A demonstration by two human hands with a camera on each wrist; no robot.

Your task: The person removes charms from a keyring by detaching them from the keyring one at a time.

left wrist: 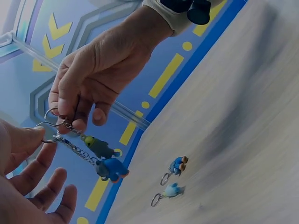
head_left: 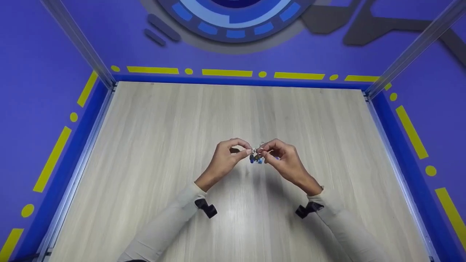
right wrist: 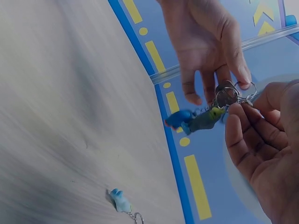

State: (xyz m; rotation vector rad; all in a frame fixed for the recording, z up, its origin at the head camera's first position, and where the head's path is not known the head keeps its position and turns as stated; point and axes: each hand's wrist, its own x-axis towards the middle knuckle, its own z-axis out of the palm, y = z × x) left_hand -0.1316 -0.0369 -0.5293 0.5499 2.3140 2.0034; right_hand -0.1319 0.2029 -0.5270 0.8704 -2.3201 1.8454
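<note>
Dark green figurine keychain with a yellow-green head (left wrist: pixel 97 146) hangs beside a bright blue figurine keychain (left wrist: pixel 113 169), both above the middle of the pale wood-grain worktop (head_left: pixel 164 127), well in from its side edges. Left hand (head_left: pixel 226 159) and right hand (head_left: pixel 286 160) each pinch silver metal rings (left wrist: pixel 49 142). On the worktop lie a blue-and-orange keychain (left wrist: pixel 177 165) and a pale blue keychain (left wrist: pixel 173 190).
</note>
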